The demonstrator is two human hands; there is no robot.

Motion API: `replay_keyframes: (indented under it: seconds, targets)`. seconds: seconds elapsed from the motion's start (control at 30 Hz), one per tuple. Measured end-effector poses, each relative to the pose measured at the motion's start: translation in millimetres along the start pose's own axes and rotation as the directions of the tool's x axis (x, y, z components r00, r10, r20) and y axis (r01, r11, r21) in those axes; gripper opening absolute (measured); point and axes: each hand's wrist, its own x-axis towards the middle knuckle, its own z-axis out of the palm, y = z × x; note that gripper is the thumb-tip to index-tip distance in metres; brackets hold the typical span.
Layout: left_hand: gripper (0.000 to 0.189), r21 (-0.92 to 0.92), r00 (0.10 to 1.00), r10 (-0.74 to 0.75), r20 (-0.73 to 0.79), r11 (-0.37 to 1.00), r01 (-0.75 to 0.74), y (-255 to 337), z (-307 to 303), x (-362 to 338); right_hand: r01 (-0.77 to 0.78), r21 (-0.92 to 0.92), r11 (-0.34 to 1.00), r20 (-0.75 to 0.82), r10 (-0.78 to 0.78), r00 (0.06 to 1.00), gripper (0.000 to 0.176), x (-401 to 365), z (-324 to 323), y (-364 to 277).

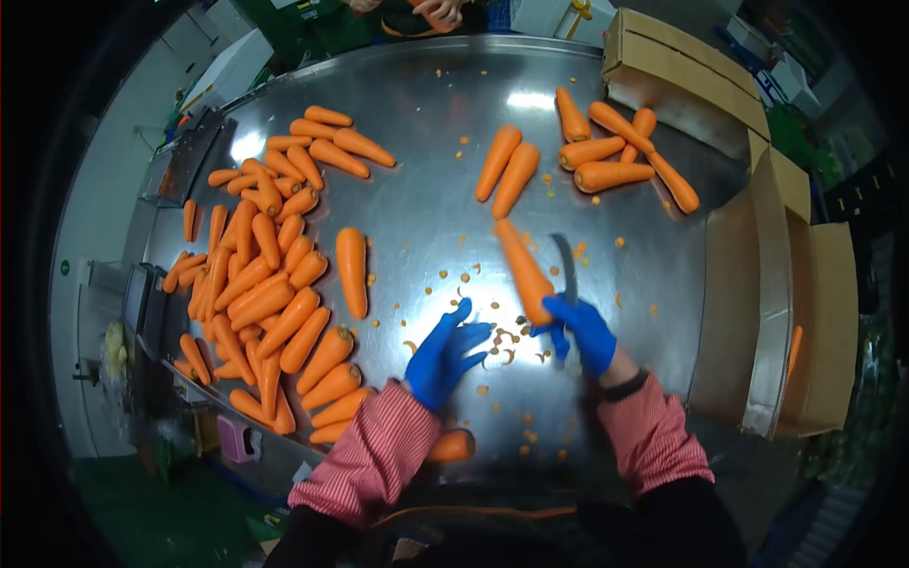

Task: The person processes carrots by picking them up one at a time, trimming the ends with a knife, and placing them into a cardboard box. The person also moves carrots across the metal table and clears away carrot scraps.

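My left hand (441,355), in a blue glove, is held over the metal table with its fingers spread and nothing in them. My right hand (584,333), also gloved in blue, is closed round a knife (566,263) whose dark curved blade points away from me. A large carrot (523,270) lies slanted just left of the blade, its thick end against my right fingers; whether they grip it too is unclear. Small carrot trimmings (505,344) lie between my hands.
Many carrots (262,303) are heaped on the left of the table (426,123). Two carrots (516,180) lie beyond my hands, with several more (614,175) at the far right. Open cardboard boxes (739,312) line the right edge. Another person's hands (443,11) show across the table.
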Motion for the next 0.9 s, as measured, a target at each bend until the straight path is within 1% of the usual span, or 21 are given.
replay_keyframes:
  seconds: [0.03,0.07,0.1,0.13,0.17,0.2,0.23,0.27,0.3,0.33,0.37,0.4,0.43,0.53,0.63,0.73,0.77,0.8,0.83,0.87,0.9]
  targets:
    - [0.051,0.048,0.999,-0.024,0.041,0.999,0.022,-2,5,6,-0.017,-0.073,0.997,0.030,0.020,0.999,0.038,-17,10,10]
    - [0.053,0.063,0.999,-0.034,0.024,0.997,0.032,2,23,4,-0.032,-0.147,0.989,0.059,0.041,0.997,0.044,-33,20,17]
    - [0.054,-0.027,0.995,0.017,0.103,1.000,-0.014,-3,24,5,-0.061,-0.255,0.965,0.090,0.086,0.992,0.052,-47,28,22]
    - [0.055,-0.117,0.981,0.074,0.178,0.992,-0.053,-8,24,4,-0.078,-0.334,0.939,0.109,0.121,0.987,0.049,-60,35,21]
    - [0.056,-0.160,0.980,0.069,0.186,0.986,-0.039,-11,23,-2,-0.044,-0.358,0.933,0.071,0.074,0.995,0.045,-67,38,23]
    - [0.057,-0.009,0.979,0.110,0.173,0.994,-0.110,-14,19,-8,-0.011,-0.384,0.923,0.035,0.026,0.999,0.041,-74,40,24]
    - [0.059,0.144,0.974,0.150,0.170,0.974,-0.176,-17,14,-13,0.025,-0.526,0.850,-0.030,-0.047,0.998,0.036,-79,41,17]
    - [0.061,0.294,0.966,0.190,0.177,0.926,-0.236,-19,11,-17,0.045,-0.657,0.753,-0.083,-0.131,0.988,0.032,-84,41,11]
    - [0.061,0.346,0.964,0.225,0.141,0.901,-0.261,-17,19,-33,0.259,-0.749,0.610,-0.039,-0.431,0.901,0.028,-88,42,16]
    - [0.059,0.436,0.958,0.254,0.136,0.853,-0.288,-21,17,-40,0.341,-0.841,0.420,0.052,-0.565,0.823,0.027,-92,43,16]
    - [0.058,0.521,0.950,0.284,0.132,0.795,-0.310,-25,14,-48,0.391,-0.897,0.206,0.166,-0.664,0.729,0.027,-94,44,13]
    - [0.057,0.601,0.940,0.315,0.132,0.729,-0.329,-28,12,-55,0.410,-0.912,-0.022,0.296,-0.726,0.620,0.026,-96,49,6]
    - [0.052,0.702,0.921,0.362,0.143,0.618,-0.352,-27,13,-62,0.406,-0.905,-0.124,0.350,-0.759,0.548,0.026,-97,56,3]
    - [0.051,0.747,0.882,0.411,0.228,0.508,-0.430,-28,8,-72,0.331,-0.919,-0.214,0.375,-0.730,0.571,0.024,-101,71,-4]
    - [0.049,0.776,0.871,0.428,0.243,0.453,-0.439,-20,16,-85,0.282,-0.924,-0.260,0.381,-0.711,0.591,0.023,-97,75,-3]
    - [0.047,0.752,0.836,0.457,0.304,0.423,-0.505,-14,18,-90,0.260,-0.934,-0.244,0.353,-0.730,0.586,0.019,-82,54,8]
    - [0.047,0.686,0.861,0.436,0.262,0.543,-0.483,-11,19,-93,0.192,-0.967,-0.169,0.256,-0.658,0.708,0.018,-73,39,9]
    - [0.047,0.607,0.885,0.409,0.224,0.652,-0.455,-7,20,-97,0.104,-0.994,-0.022,0.095,-0.613,0.784,0.018,-71,30,10]
    - [0.047,0.514,0.904,0.384,0.187,0.746,-0.423,-4,20,-97,0.133,-0.987,0.088,0.049,-0.628,0.777,0.020,-69,25,13]
    - [0.049,0.363,0.906,0.404,0.126,0.831,-0.421,1,17,-91,0.162,-0.966,0.199,0.000,-0.629,0.778,0.022,-72,24,20]
    - [0.048,0.199,0.920,0.391,0.023,0.900,-0.388,3,11,-85,0.216,-0.950,0.227,0.022,-0.638,0.770,0.024,-77,30,27]
